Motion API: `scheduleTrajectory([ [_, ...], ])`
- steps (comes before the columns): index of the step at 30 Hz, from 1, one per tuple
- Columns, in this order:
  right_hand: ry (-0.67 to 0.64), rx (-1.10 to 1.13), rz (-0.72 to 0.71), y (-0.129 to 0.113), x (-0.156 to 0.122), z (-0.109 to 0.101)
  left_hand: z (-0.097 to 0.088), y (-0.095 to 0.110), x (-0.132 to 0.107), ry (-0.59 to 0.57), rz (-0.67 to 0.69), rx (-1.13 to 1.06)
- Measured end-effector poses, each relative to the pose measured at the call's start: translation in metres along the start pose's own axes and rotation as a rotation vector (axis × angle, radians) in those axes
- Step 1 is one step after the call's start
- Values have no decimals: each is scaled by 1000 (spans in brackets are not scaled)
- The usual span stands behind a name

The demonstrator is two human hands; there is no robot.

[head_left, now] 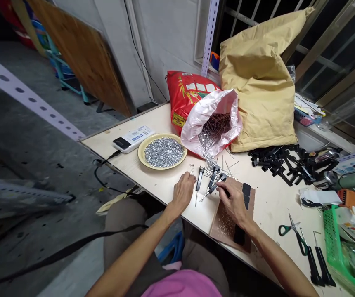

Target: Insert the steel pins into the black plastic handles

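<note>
now the right hand (233, 203) pinches a black piece (226, 192), left hand (183, 192) unclear in grip, plate (141, 152) nearby, presumably for easy reach

You are in what looks like a small workshop, or a room corner used as one. Your worktop (272, 206) carries parts in bulk: a red sack (179, 93) spilling thin metal rods (216, 128), a dish (139, 153) heaped with small silvery pieces (164, 152), and a pile of black plastic parts (301, 163). To your right lie scissors (299, 237) and two black-handled tools (313, 262). Around you are a stained grey floor (7, 123), a perforated metal strut (12, 83) and a barred window (242, 17), dark outside.
</note>
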State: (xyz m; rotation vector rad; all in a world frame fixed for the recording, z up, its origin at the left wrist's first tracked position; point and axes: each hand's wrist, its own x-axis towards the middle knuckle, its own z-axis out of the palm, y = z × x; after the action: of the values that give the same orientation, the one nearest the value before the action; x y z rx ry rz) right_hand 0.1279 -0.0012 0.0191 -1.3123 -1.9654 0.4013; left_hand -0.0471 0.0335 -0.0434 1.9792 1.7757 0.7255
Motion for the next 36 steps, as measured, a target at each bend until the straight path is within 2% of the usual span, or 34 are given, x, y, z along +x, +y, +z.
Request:
scheduleTrajectory([
  [3,-21,32,15,-5,-2,2,-5,0,0,75,-77,-315],
  [5,-29,42,15,-9,-2,3,-13,3,-2,43,-204,-659],
  [9,-16,34,-43,-19,-4,4,-33,17,-8,-317,-486,-1359],
  [10,-11,23,-55,-21,-5,4,-37,21,-9,-384,-523,-1468],
  [12,-12,-4,-67,-23,-6,3,-44,28,-12,-429,-571,-1589],
  [16,-20,-67,-82,-26,-12,-3,-46,34,-16,-441,-584,-1629],
  [21,-34,-158,-121,-28,-18,-12,-45,34,-19,-537,-561,-1627],
  [24,-48,-264,-206,-29,-21,-17,-46,36,-21,-634,-581,-1649],
  [26,-39,-340,-242,-29,-23,-20,-46,39,-24,-655,-575,-1630],
  [28,-25,-385,-232,-29,-26,-21,-45,45,-29,-560,-525,-1563],
  [32,-13,-378,-159,-31,-34,-21,-43,58,-42,-223,-363,-1345],
  [34,16,-375,-142,-32,-37,-21,-41,62,-47,-159,-317,-1268],
  [36,50,-389,-150,-32,-39,-21,-39,64,-49,-147,-297,-1227],
])
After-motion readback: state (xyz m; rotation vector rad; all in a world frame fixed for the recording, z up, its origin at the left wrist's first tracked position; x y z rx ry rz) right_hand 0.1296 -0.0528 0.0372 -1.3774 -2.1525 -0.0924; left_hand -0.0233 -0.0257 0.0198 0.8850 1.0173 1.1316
